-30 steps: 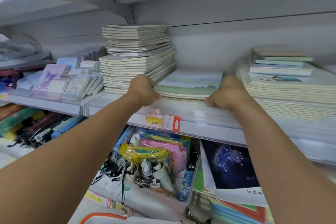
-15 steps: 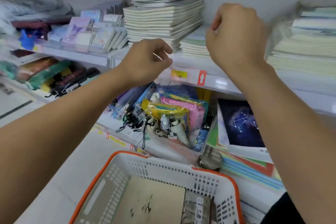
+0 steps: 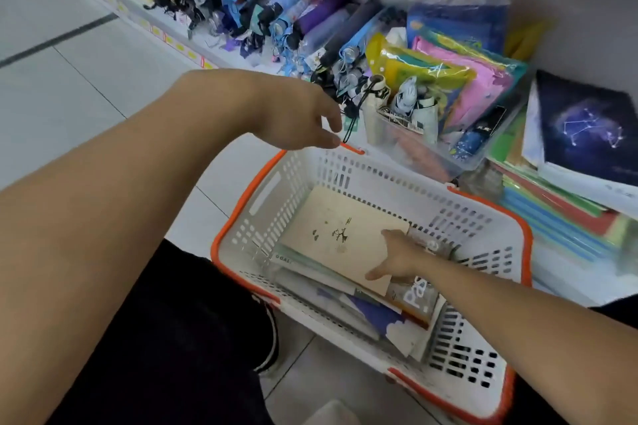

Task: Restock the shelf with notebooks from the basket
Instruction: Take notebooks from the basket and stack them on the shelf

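A white basket with an orange rim [image 3: 303, 203] sits on the floor below me, holding several notebooks. On top lies a cream notebook [image 3: 341, 235] with small dark marks. My right hand [image 3: 400, 257] reaches down into the basket and touches the cream notebook's right edge, fingers spread; I cannot tell if it grips it. My left hand [image 3: 297, 117] hovers empty above the basket's far left rim, fingers loosely apart. The upper shelf with the notebook stacks is out of view.
A low shelf runs behind the basket with folded umbrellas [image 3: 293, 17], a clear bin of colourful pouches [image 3: 445, 86] and a dark constellation notebook [image 3: 587, 124] on a pile of coloured ones. White tiled floor [image 3: 69, 79] lies to the left. My dark-trousered leg [image 3: 193, 338] is beside the basket.
Both hands left the upper shelf and came down. The view tilted down to the basket, and my right hand now reaches inside it onto the cream notebook.
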{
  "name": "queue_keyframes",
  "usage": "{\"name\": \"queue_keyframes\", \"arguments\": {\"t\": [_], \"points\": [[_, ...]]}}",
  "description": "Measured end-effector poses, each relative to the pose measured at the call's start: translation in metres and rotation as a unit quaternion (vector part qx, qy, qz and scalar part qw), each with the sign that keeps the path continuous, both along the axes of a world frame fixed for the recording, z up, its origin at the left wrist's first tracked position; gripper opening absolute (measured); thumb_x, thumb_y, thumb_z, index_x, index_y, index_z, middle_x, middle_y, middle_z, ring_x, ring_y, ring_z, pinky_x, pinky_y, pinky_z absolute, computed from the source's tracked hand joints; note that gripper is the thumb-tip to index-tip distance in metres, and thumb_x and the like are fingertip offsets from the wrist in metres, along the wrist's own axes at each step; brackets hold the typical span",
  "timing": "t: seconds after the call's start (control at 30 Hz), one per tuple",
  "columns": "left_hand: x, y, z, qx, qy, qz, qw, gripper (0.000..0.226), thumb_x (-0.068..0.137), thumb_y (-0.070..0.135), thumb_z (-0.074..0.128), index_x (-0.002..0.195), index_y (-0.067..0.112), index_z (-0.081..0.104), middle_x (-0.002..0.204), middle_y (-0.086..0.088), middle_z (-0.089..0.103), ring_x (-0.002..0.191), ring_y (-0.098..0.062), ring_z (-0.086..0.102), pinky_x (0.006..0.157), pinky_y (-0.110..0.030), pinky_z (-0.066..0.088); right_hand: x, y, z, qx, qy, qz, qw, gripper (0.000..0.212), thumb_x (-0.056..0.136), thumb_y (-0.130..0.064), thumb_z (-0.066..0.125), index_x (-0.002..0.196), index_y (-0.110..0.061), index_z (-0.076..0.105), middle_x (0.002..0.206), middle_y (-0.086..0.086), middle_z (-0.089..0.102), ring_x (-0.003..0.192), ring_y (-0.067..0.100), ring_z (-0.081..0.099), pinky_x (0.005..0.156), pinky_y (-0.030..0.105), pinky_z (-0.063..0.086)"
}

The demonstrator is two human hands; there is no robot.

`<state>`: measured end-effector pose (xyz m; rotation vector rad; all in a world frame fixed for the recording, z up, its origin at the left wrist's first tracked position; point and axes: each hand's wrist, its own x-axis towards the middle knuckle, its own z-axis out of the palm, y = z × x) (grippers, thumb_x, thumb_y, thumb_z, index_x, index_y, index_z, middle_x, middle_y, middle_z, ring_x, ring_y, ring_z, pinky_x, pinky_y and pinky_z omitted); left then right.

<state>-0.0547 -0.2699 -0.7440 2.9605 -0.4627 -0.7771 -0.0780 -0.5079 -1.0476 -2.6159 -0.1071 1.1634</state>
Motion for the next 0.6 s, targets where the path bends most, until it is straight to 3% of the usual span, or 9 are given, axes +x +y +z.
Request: {"name": "queue_keyframes", "arguments": {"t": [0.07,0.17,0.23,0.3,0.5,0.6], "points": [[0.000,0.001,-0.003,0.014,0.010,-0.034,0.999,0.044,0.096,0.054,0.045,0.134,0.034,0.051,0.132,0.007,0.055,0.112,-0.019,0.052,0.097,-0.036,0.040,0.001,-0.010,-0.018,-0.024,-0.055,-0.035,0.998,0.141,0.054,-0.062,0.090,0.157,-0.007,0.011,0.165,0.009,0.010,0.150,0.029,0.014,0.121,0.039,0.024],[0.003,0.004,-0.018,0.152,0.091,-0.062,0.982,0.052,0.097,0.055,0.041,0.139,0.025,0.049,0.133,-0.001,0.055,0.119,-0.025,0.054,0.104,-0.042,0.043,0.006,-0.015,-0.032,-0.043,-0.086,-0.072,0.993,0.154,0.045,-0.061,0.093,0.159,-0.013,0.000,0.163,0.003,0.003,0.151,0.029,0.004,0.122,0.043,0.020],[0.007,0.004,-0.021,0.182,0.102,-0.066,0.976,0.056,0.097,0.056,0.041,0.139,0.021,0.049,0.130,-0.005,0.057,0.118,-0.029,0.056,0.103,-0.045,0.045,0.012,-0.012,-0.032,-0.048,-0.076,-0.073,0.993,0.159,0.038,-0.062,0.094,0.158,-0.013,0.001,0.157,0.004,0.009,0.147,0.030,0.009,0.120,0.043,0.025],[0.008,0.000,-0.020,0.154,0.091,-0.066,0.982,0.056,0.096,0.056,0.043,0.139,0.021,0.049,0.129,-0.006,0.059,0.117,-0.029,0.056,0.102,-0.046,0.046,0.014,-0.007,-0.031,-0.060,-0.069,-0.075,0.993,0.159,0.033,-0.062,0.094,0.156,-0.011,0.007,0.147,0.006,0.018,0.141,0.031,0.018,0.115,0.042,0.032],[0.008,-0.014,-0.018,0.116,0.067,-0.085,0.987,0.052,0.095,0.057,0.044,0.133,0.022,0.054,0.124,-0.005,0.063,0.111,-0.028,0.062,0.099,-0.047,0.049,0.002,0.000,-0.036,-0.087,-0.118,-0.097,0.984,0.130,0.035,-0.057,0.096,0.141,-0.017,0.032,0.133,0.008,0.029,0.133,0.032,0.025,0.096,0.043,0.046],[0.007,-0.016,-0.019,0.112,0.085,-0.079,0.987,0.053,0.096,0.055,0.045,0.137,0.023,0.051,0.126,-0.003,0.062,0.112,-0.026,0.060,0.100,-0.045,0.049,0.003,0.003,-0.035,-0.089,-0.097,-0.109,0.985,0.096,0.050,-0.050,0.095,0.127,-0.012,0.051,0.137,0.010,0.043,0.126,0.029,0.044,0.092,0.039,0.052]]}}
